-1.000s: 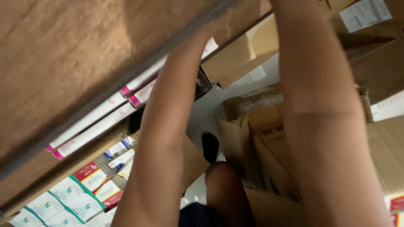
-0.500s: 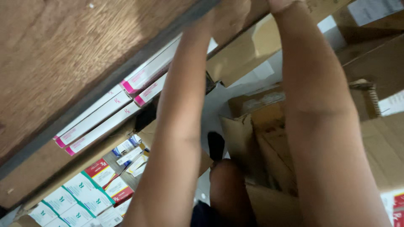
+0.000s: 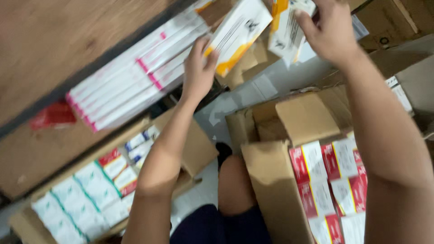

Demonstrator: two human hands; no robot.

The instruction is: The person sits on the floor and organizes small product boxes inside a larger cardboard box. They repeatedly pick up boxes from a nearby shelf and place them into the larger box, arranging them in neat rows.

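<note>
The left hand (image 3: 199, 68) grips the lower end of a white carton with an orange band (image 3: 237, 34), fingers curled over its edge so the long face tilts toward the camera, seemingly to keep it readable. At one o'clock from it, the right hand (image 3: 332, 29) closes around a second white-and-orange carton (image 3: 287, 27), thumb on the near face, fingers wrapped behind; both hands are clamped on their cartons, raised well above the floor. At nine o'clock from the left hand, a row of long white boxes with pink ends (image 3: 131, 81) lies flat under a wooden shelf (image 3: 54, 40), packed side by side so each end shows. Below, at seven o'clock, an open cardboard box (image 3: 199, 149) holds white-and-green packs (image 3: 77, 203); at five o'clock another brown box (image 3: 271, 190) holds red-and-white packs (image 3: 334, 180), stood on edge (probably to fit more). The second carton's top is cut off by the frame, and motion blur makes the cartons' markings unreadable. A bare knee (image 3: 235, 180) shows between the boxes.
</note>
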